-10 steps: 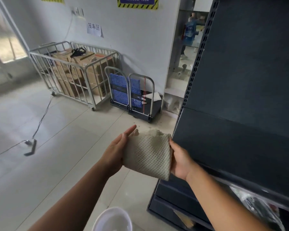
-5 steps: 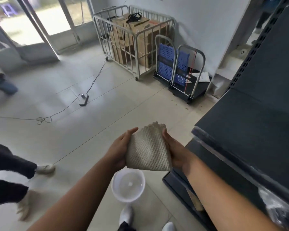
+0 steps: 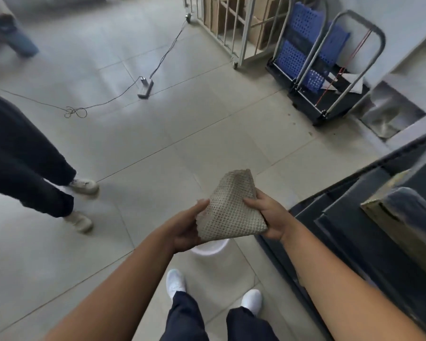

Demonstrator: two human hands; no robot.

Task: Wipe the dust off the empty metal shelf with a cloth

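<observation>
I see both hands closed on the folded mesh cloth [image 3: 230, 210], held in the air in front of the body. The left hand [image 3: 186, 231] pinches its lower left edge, thumb on top and fingers curled underneath. The right hand [image 3: 268, 215] clamps the right edge, thumb across the face of the fabric, palm behind it. The cloth is folded into a rough triangle, its peak pointing away from me and its bottom edge running between the two grips.

Directly below the cloth, a white bowl [image 3: 208, 249] sits on the floor, only its near rim showing past the fabric. My two white shoes [image 3: 175, 283] stand just behind it on the tiled floor [image 3: 158, 148].

To the right, the dark metal shelf [image 3: 354, 217] runs diagonally, its near edge just beside my right forearm and apart from the cloth. A flat cardboard piece [image 3: 403, 225] lies on it, partly under dark wrapping.

To the left and ahead the floor is broad and open. Another person's dark trouser legs [image 3: 27, 168] stand well off to the left. A cable with a power strip [image 3: 145, 86] trails across the tiles further out. A folding platform trolley [image 3: 330, 77] and a wire roll cage [image 3: 231, 25] stand along the far side.
</observation>
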